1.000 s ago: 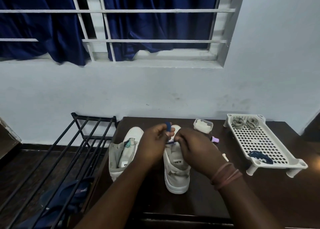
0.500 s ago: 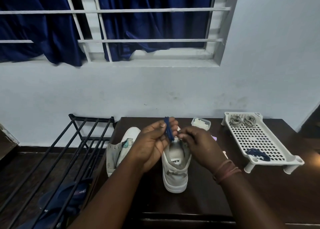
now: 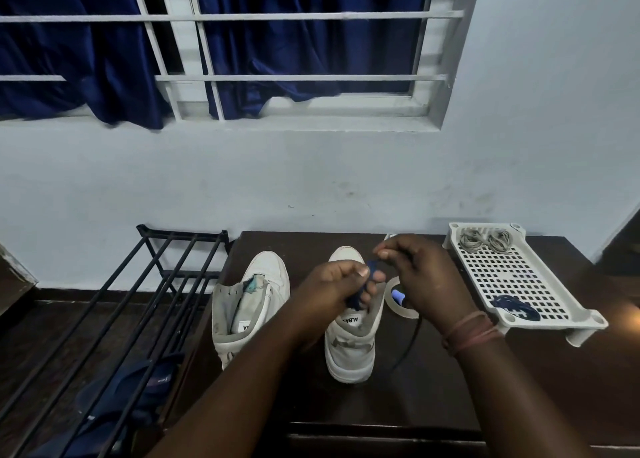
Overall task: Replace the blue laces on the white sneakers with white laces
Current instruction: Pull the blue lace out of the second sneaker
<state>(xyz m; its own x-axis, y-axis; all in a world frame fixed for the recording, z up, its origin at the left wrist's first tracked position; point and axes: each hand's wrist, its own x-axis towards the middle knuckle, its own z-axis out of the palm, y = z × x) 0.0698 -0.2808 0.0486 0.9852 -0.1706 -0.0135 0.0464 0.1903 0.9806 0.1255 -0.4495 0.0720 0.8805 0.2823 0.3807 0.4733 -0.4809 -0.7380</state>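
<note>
Two white sneakers are seen standing on a dark table (image 3: 450, 381) in the lower middle of the frame, toes turned toward the wall; the left sneaker (image 3: 254, 305) is placed beside the right sneaker (image 3: 349, 340), with a narrow gap between them, and no lace is seen in its eyelets. A bunched blue lace (image 3: 360, 291) is gripped by the left hand (image 3: 332, 291) above the right sneaker's opening; its fingers are curled round the lace and the thumb is pressed on top. The right hand (image 3: 419, 277) is held just right of the left hand; its thumb and forefinger are pinched together at upper centre, and a thin dark strand (image 3: 410, 340) is seen trailing from under this hand down to the table; whether that strand is the pinched lace end cannot be told. Cords are worn round the right wrist.

A roll of tape (image 3: 398, 303) is laid on the table just right of the right sneaker, partly hidden by the right hand. At the right of the frame a white perforated tray (image 3: 519, 284) is set on short legs; two coiled pale laces (image 3: 486, 241) are kept at its far end and a second blue lace (image 3: 516, 307) is heaped at its near end. A black metal rack (image 3: 138, 302) is stood at lower left; dark blue curtains (image 3: 294, 42) are hung behind window bars along the top.
</note>
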